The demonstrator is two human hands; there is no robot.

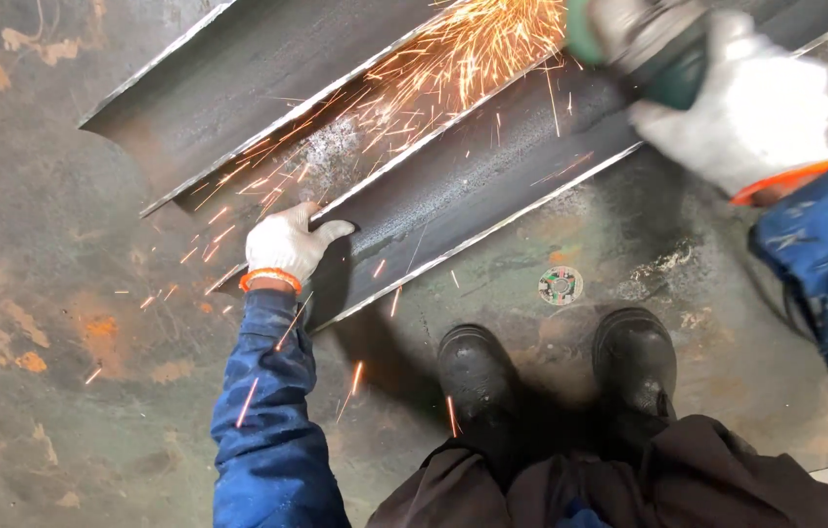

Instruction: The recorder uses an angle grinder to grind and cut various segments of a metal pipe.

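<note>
Dark trousers (629, 479) and two black boots (478, 367) stand nearest, planted just short of a worn grinding disc (561, 286) lying on the stained floor (62, 372). Left hand (287, 244), gloved white, clamps over the near end of the steel beam (473, 176), apparently to steady it. Farther off, the right hand (751, 108) is clenched around a green angle grinder (644, 44) pressed to the beam's upper edge; sparks (414, 88) stream leftward along the channel, away from the body.
</note>
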